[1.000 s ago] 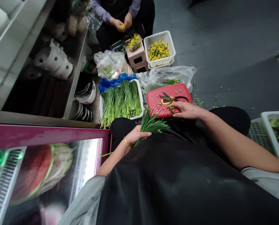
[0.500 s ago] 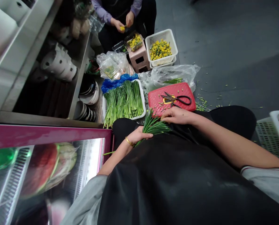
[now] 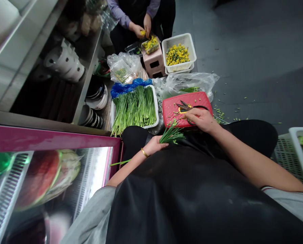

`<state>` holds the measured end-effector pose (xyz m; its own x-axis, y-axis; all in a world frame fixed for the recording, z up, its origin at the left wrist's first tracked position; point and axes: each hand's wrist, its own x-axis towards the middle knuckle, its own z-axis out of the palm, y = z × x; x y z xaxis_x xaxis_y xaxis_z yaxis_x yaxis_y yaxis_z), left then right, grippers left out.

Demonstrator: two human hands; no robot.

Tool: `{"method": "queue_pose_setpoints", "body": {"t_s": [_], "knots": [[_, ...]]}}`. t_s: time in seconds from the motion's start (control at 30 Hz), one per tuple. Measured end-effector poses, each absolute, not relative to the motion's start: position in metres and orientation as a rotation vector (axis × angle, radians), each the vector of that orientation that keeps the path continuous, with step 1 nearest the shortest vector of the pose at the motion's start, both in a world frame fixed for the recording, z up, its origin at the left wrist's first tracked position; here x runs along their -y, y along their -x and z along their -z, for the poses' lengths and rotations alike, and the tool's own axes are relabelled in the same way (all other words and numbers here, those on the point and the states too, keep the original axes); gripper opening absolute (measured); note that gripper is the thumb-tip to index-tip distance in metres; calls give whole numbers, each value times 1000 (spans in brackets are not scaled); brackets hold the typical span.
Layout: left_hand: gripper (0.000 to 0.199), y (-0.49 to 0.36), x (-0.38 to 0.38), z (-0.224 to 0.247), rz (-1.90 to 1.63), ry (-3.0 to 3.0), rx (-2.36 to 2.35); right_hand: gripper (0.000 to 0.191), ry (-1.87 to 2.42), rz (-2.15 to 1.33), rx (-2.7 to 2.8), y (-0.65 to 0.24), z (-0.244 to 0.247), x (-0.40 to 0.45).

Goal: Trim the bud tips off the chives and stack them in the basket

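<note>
My left hand point(image 3: 155, 145) is closed around a bunch of flowering chives point(image 3: 172, 133) above my lap. Their budded tips fan out to the right, and a long stem sticks out behind the wrist. Over the red lid point(image 3: 172, 109), my right hand point(image 3: 201, 118) has its fingers curled on the handles of black scissors point(image 3: 185, 105). The blades still lie on the lid and point left. Part of the handles is hidden under that hand. Small cut buds are scattered on the lid.
A white basket point(image 3: 156, 105) of chives stands left of the lid, with plastic bags point(image 3: 192, 79) behind. Across from me, a person's hands point(image 3: 141, 28) work at yellow flowers near another basket point(image 3: 193, 51). The fridge point(image 3: 90, 135) is at left, a crate point(image 3: 292, 142) at right.
My right hand has moved from the chive tips up and right onto the scissors' handles. The left hand still holds the bunch. The other person's hands have come down nearer the yellow flowers.
</note>
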<state>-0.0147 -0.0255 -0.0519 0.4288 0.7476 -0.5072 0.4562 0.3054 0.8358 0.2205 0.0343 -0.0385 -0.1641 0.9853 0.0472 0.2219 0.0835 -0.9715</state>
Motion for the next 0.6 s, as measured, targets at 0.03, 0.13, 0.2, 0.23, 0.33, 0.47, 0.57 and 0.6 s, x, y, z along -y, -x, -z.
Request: {"method": "queue_pose_setpoints", "body": {"t_s": [0.03, 0.13, 0.2, 0.23, 0.33, 0.47, 0.57, 0.6], "knots": [[35, 14, 25, 53, -265, -1378, -1209, 25, 1196, -1012, 1727, -222, 31, -32], [34, 13, 25, 55, -192, -1514, -1269, 26, 946, -699, 2160, -218, 14, -30], [31, 13, 26, 55, -130, -1591, -1307, 25, 809, -610, 2419, -213, 11, -33], [29, 13, 26, 55, -103, -1631, -1322, 24, 780, -563, 2529, -211, 11, -34], [27, 12, 27, 51, -7, -1744, -1360, 26, 836, -395, 2675, -205, 14, -33], [30, 8, 27, 46, 74, -1794, -1403, 23, 1016, -546, 2405, -188, 19, -23], [34, 8, 26, 47, 13, -1801, -1418, 20, 1150, -1093, 1824, -177, 27, -22], [34, 8, 27, 48, -7, -1800, -1418, 23, 1181, -1248, 1574, -178, 29, -23]]}}
